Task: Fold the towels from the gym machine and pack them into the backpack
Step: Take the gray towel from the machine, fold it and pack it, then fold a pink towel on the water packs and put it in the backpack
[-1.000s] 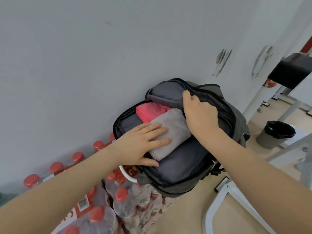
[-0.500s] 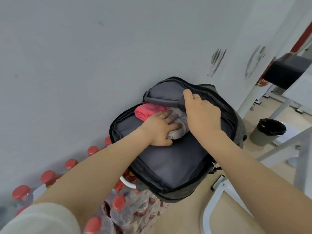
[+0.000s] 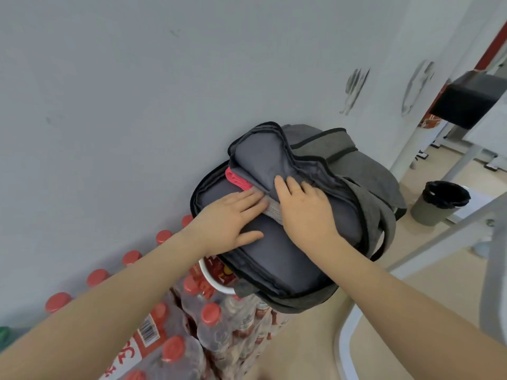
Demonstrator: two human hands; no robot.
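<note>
Backpack: the grey backpack (image 3: 277,259) is lying on top of shrink-wrapped bottle packs (image 3: 192,333), its back edge touching the pale wall (image 3: 137,91). Its main compartment is gaping open along the zip, with the upper flap (image 3: 260,165) folding down over the opening.

Pink towel: the pink towel (image 3: 237,180) is sitting inside the open compartment, only a corner peeking out under the flap on the wall side.

Grey towel: the grey towel (image 3: 273,211) is lying tucked in the opening beside the pink one (just a ribbed strip is showing between the two hands).

Left hand: the left hand (image 3: 233,220) is lying flat with fingers straight, fingertips pressing on the grey towel's edge and palm resting on the lower panel.

Right hand: the right hand (image 3: 304,212) is resting on the flap, fingers loosely extended; whether it is pinching the fabric, I cannot tell. A ring is showing on one finger.

Surroundings: a lined waste bin (image 3: 439,201) is standing on the floor well apart, near white metal frame legs (image 3: 466,157) and a black pad (image 3: 472,100).
</note>
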